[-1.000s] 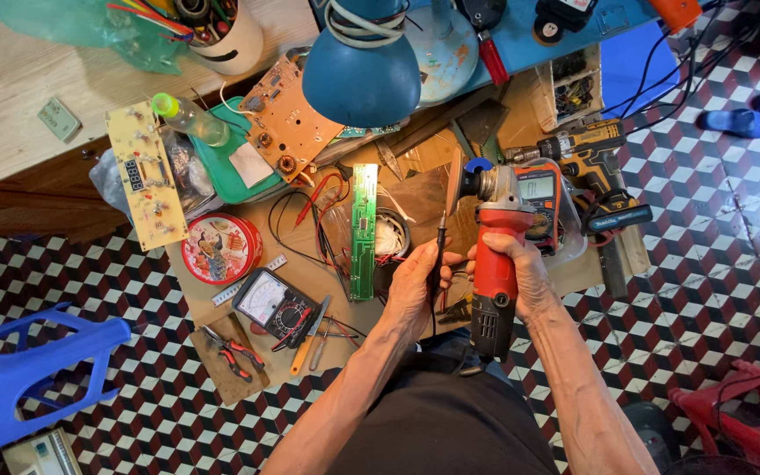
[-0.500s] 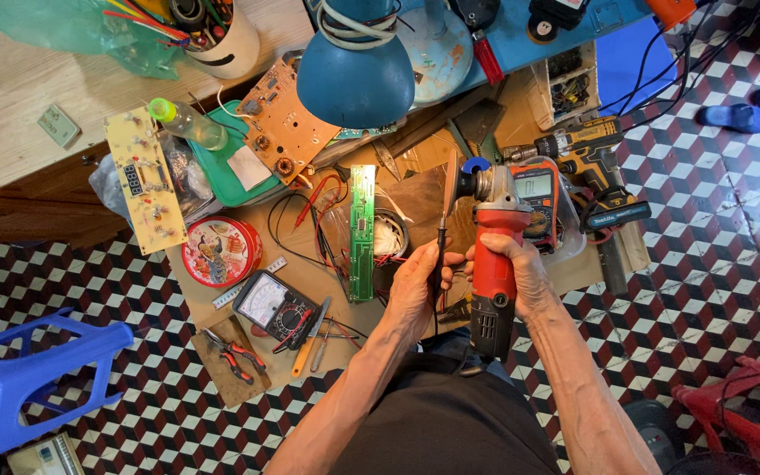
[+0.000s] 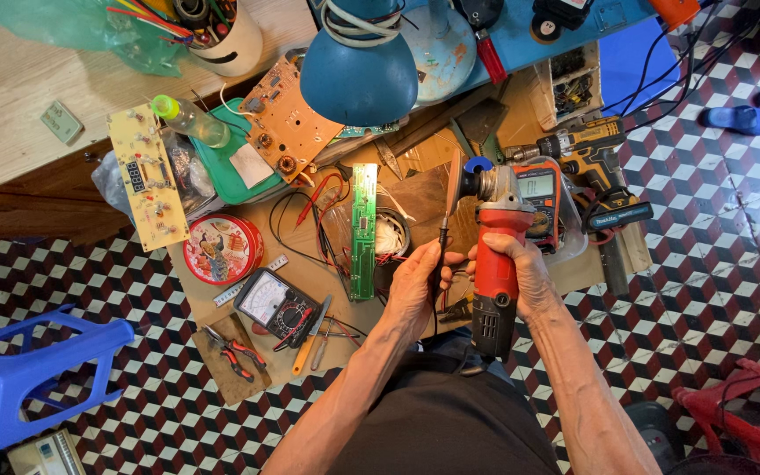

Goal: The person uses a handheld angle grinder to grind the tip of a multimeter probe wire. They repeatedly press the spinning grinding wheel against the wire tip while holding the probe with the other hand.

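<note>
While a red angle grinder [image 3: 496, 255] is gripped around its body by the right hand [image 3: 521, 277], a thin dark-tipped tool, probably a screwdriver [image 3: 442, 242], is pinched upright in the closed grip of the left hand [image 3: 415, 290]. The tool's long axis is seen running up and away from the person, its tip brought level with the thin grinding disc [image 3: 454, 180], which is presented edge-on just right of it; whether tip and disc are touching cannot be told. The grinder's body is laid parallel to the tool, head away from the person, so the two hands are held side by side, nearly touching. The left hand is the nearer to the tool's working end. Little open room is left: a green circuit strip [image 3: 363, 230] lies just to the left, a multimeter [image 3: 542, 202] and cordless drill [image 3: 595, 158] crowd the right, and a blue lamp shade [image 3: 358, 75] hangs above the cluttered tabletop [image 3: 310, 273].
</note>
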